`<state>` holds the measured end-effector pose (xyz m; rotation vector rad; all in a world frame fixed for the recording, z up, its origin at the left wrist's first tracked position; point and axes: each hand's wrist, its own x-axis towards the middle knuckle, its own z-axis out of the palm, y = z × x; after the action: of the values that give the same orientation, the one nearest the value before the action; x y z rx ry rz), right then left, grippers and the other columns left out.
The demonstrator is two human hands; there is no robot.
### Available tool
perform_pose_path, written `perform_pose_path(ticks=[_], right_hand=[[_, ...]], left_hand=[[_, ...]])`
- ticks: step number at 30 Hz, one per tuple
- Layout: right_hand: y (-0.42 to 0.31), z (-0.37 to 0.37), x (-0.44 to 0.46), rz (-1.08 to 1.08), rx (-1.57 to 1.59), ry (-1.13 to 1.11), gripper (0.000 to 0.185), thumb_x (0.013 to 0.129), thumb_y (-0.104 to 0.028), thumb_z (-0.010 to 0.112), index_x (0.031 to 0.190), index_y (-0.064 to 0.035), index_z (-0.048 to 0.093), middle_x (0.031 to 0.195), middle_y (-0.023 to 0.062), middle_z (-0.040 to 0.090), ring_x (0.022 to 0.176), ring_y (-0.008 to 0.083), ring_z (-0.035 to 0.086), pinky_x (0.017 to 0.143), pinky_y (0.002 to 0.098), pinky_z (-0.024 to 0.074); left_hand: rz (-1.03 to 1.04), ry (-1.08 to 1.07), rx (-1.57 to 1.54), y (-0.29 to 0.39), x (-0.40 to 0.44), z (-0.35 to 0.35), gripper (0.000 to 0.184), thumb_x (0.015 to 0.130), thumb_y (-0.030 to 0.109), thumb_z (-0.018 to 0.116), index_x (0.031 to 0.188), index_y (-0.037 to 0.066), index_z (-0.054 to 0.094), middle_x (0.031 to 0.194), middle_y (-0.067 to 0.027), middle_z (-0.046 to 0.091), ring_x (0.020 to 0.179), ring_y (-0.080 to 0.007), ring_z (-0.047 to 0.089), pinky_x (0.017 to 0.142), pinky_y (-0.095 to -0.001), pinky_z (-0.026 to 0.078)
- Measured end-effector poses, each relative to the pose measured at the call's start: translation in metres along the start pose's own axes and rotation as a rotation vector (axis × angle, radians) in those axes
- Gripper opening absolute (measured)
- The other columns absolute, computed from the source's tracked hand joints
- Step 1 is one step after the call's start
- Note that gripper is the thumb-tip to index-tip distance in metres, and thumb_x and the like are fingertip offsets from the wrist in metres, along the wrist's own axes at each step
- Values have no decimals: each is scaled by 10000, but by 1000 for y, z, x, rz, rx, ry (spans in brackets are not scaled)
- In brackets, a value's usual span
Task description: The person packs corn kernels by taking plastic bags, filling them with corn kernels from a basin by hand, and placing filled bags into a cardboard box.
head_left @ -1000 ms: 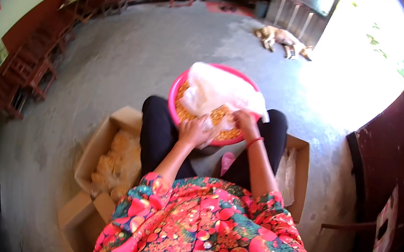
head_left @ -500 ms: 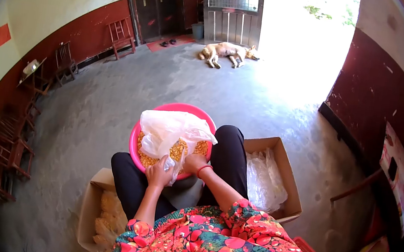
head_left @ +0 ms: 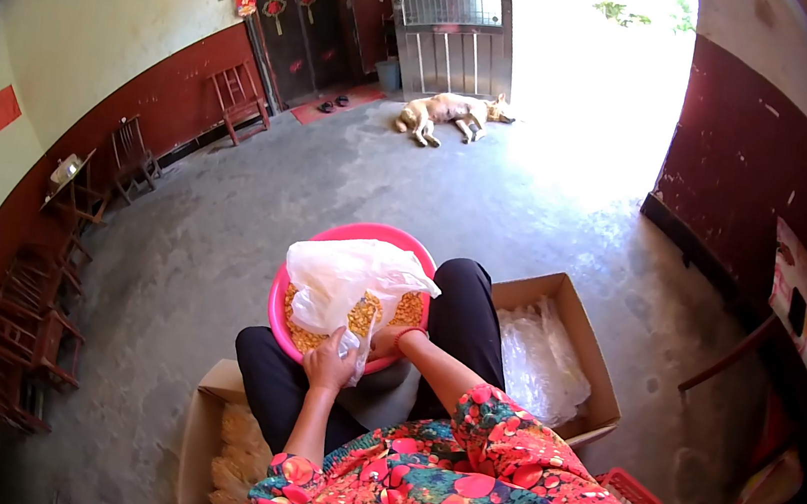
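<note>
A pink basin [head_left: 278,309] rests between my knees, with small orange-yellow pieces [head_left: 408,310] inside it. Across its top lies a crumpled whitish plastic bag [head_left: 351,271]. My left hand [head_left: 329,364] is closed at the basin's near rim, gripping thin clear plastic [head_left: 361,348]. Beside it, my right hand [head_left: 386,342] reaches over the near right part of the basin, against the same plastic; its fingers are hidden.
A cardboard box [head_left: 604,403] of clear plastic bags stands at my right, another box [head_left: 198,448] with filled bags at my left. A red basket [head_left: 645,503] is behind the right box. A dog [head_left: 451,112] lies by the door; chairs [head_left: 236,100] line the left wall.
The view has swung toward the right and up, showing more of the doorway and the right box. My right hand has moved in close to my left and lower over the basin.
</note>
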<state>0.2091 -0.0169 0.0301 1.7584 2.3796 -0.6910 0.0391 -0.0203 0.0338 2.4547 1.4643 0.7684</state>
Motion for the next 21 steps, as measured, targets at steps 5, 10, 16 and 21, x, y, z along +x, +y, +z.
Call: perform_pose_path(ticks=[5,10,16,21], right_hand=[[5,4,4,-108,47,30,377,718,-340,537,897,-25,643,840,168,628,750,304,600,703,369,458],[27,22,24,-148,213,197,290,682,-264,543,857,-60,650,709,164,615,609,271,576,593,355,453],[24,-5,-6,-48,1092,116,195,768,-244,590,798,-53,618,573,2,505,455,85,445,398,225,340],[30,-8,-10,16,1626,252,132,810,-173,546,802,-44,573,599,-6,456,407,46,355,335,193,249]], left_hand=[[-4,-12,4,-4,0,4,450,662,310,567,1073,127,579,894,-172,616,779,-307,600,729,-408,444],[11,-32,23,-5,1,4,444,678,297,566,1088,129,567,900,-159,619,789,-305,599,730,-407,445],[38,-25,6,-6,0,5,438,682,283,558,1089,123,565,900,-165,617,787,-306,598,731,-413,442],[30,-44,15,-5,1,4,441,686,288,551,1093,116,563,923,-163,613,802,-299,596,737,-403,433]])
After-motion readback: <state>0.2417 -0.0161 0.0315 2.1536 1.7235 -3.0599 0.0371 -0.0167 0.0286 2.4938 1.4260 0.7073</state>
